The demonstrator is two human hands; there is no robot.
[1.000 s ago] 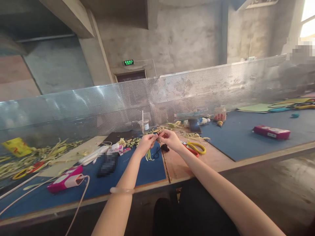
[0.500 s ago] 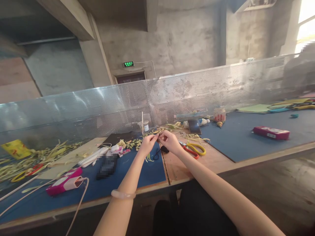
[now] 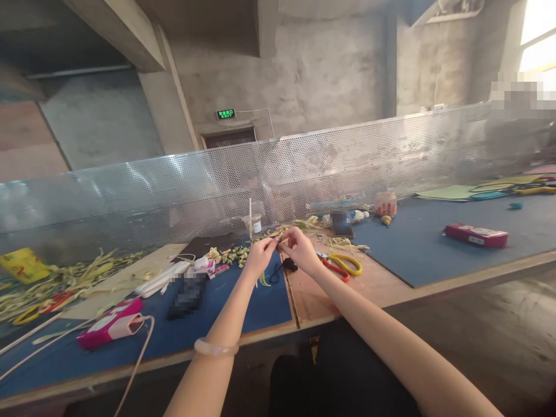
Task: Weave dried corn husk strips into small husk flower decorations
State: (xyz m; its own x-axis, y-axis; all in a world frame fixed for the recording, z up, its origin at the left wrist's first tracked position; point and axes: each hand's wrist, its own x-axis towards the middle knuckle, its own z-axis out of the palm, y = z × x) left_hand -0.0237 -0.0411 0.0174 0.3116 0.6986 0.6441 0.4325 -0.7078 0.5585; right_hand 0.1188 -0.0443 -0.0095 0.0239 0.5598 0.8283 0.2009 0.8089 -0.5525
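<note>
My left hand (image 3: 260,257) and my right hand (image 3: 299,247) meet above the table, fingertips pinched together. What they pinch is too small and hidden to name. Below the left hand hangs or lies a pale green strip (image 3: 263,280); I cannot tell whether it is held. A small black object with a cord (image 3: 289,264) lies just beneath my right hand. Close to the right wrist are scissors with red and yellow handles (image 3: 343,265). Left of my hands sits a heap of small green knotted pieces (image 3: 237,255) on the blue mat (image 3: 243,307).
A perforated metal screen (image 3: 286,168) runs behind the table. Pink power strips lie left (image 3: 110,324) and right (image 3: 476,235). Dried leaf strips (image 3: 95,267) pile at the left. A clear cup (image 3: 255,223), a jar (image 3: 386,204) and a bottle (image 3: 357,216) stand or lie behind. A person (image 3: 516,133) is at far right.
My view has shifted slightly, so things on the table sit a little further left. Both hands stay pinched together in nearly the same place. The person at far right shows more.
</note>
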